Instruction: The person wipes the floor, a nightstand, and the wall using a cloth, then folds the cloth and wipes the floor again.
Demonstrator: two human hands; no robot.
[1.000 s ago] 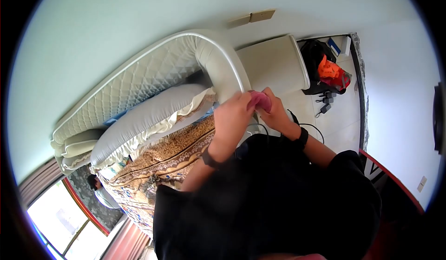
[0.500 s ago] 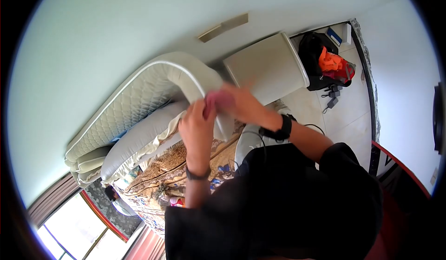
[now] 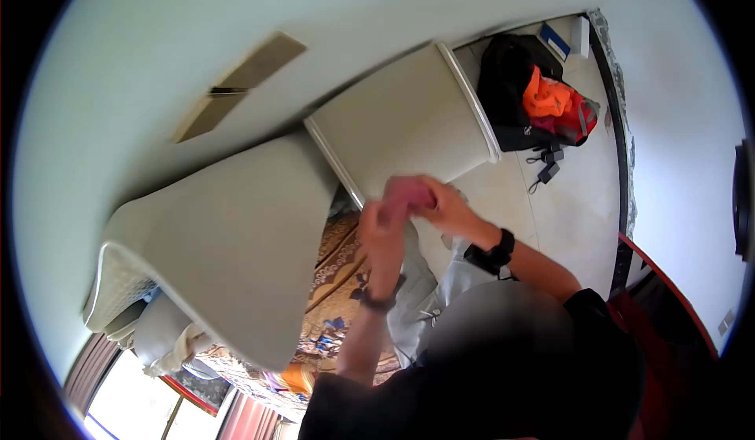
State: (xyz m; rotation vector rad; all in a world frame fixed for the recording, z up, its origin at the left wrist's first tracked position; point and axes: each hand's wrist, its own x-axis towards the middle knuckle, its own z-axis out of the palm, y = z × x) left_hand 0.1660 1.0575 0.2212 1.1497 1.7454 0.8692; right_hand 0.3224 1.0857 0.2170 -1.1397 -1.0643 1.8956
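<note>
A small dusky-pink bundle [image 3: 409,195], which looks like folded cloth, is held up between my two hands and is slightly blurred. My left hand [image 3: 383,234] grips its left side with curled fingers. From the right, my right hand [image 3: 452,208] holds the other side, fingers and thumb closed on it. Dark bands circle both wrists. Below the hands are my grey trousers [image 3: 413,290] and a brown patterned blanket [image 3: 326,330].
A bent cream mattress [image 3: 228,228] fills the left, partly covering a grey pillow [image 3: 161,326]. Behind my hands stands a cream box-like piece of furniture [image 3: 409,121]. On the tiled floor lie a black bag [image 3: 503,78], orange cloth [image 3: 546,94] and black adapters [image 3: 548,169].
My view has shifted, and both hands appear lower with the pink bundle still between them. The mattress now shows its broad plain face and covers more of the pillow and blanket.
</note>
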